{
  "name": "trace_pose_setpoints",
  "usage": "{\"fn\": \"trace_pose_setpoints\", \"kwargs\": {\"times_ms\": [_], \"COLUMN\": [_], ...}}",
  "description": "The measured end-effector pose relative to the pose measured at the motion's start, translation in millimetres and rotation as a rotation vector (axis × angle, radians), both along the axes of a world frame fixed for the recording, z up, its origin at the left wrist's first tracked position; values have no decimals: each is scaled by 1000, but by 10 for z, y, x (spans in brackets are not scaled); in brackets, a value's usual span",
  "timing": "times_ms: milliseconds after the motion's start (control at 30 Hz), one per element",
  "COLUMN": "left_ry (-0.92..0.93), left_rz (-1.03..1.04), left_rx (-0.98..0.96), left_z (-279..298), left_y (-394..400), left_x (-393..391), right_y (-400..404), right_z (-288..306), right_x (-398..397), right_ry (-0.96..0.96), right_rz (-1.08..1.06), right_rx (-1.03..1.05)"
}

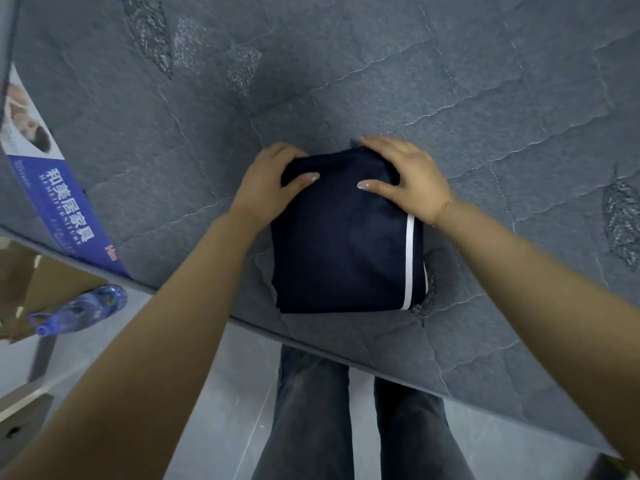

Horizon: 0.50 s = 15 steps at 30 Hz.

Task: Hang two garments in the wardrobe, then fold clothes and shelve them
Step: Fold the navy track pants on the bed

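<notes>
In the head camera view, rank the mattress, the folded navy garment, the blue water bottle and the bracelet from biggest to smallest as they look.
1. Mattress, fills most of the view.
2. Folded navy garment.
3. Blue water bottle, lower and off to the side, so its true size against the garment is unsure.
4. Bracelet, a thin chain on the right wrist.

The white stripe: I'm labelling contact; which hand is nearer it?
Right. The right hand grips the navy garment just above the white stripe; the left hand holds the opposite corner.

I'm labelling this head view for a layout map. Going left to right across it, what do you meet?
Blue water bottle → blue printed label on the mattress edge → left hand → folded navy garment → right hand → leaf pattern on the grey mattress.
</notes>
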<state>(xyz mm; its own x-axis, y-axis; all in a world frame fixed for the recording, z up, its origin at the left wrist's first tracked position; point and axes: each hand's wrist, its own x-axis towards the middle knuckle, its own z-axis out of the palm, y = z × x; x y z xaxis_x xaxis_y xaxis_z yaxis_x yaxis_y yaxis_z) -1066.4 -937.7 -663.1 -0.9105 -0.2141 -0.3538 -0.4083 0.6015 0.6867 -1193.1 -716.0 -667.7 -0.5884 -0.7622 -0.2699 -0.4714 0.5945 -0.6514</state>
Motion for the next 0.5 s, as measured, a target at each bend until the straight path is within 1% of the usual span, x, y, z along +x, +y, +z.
{"fn": "trace_pose_setpoints", "kwargs": {"times_ms": [67, 167, 267, 333, 400, 467, 500], "left_ry": [19, -12, -33, -49, -94, -119, -106], "left_rz": [-5, 47, 105, 149, 175, 195, 198], "left_rx": [28, 115, 152, 191, 220, 200, 131], "left_z": [-7, -1, -38, -70, -97, -93, -91], "left_y": [-64, -107, -110, -97, -74, -29, -1], "left_x": [-10, 35, 64, 40, 3, -8, 9], "right_y": [-66, -77, -61, -46, -21, 28, 62], "right_z": [27, 57, 53, 19, -36, -83, -98], "right_x": [-93, -212, -296, -288, -228, -124, -56], "right_ry": [-13, 22, 10, -11, -46, -94, -123], "right_rz": [94, 226, 237, 184, 79, -110, -248], "right_rx": [-10, 17, 35, 49, 74, 45, -6]}}
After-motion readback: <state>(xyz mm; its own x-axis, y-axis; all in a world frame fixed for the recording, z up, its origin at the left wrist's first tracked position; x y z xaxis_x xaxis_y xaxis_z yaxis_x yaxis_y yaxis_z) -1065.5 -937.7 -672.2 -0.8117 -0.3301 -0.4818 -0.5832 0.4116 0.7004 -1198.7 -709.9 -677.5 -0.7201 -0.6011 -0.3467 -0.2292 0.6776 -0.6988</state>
